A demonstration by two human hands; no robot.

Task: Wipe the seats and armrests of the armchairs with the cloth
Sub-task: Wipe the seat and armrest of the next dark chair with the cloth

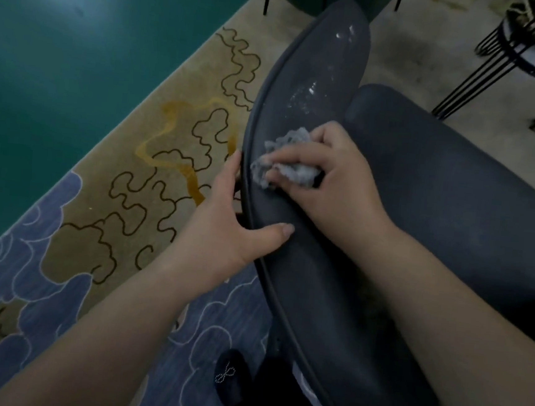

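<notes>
Cloth [287, 167] under right hand [329, 179]

Both bare forearms reached forward from the bottom of the view. The left hand [229, 219] lay turned on its side, thumb stretched out to the right and fingers curled away out of sight. The right hand [333, 179] was palm-down, its fingers bent inward in a pinching clutch.
</notes>
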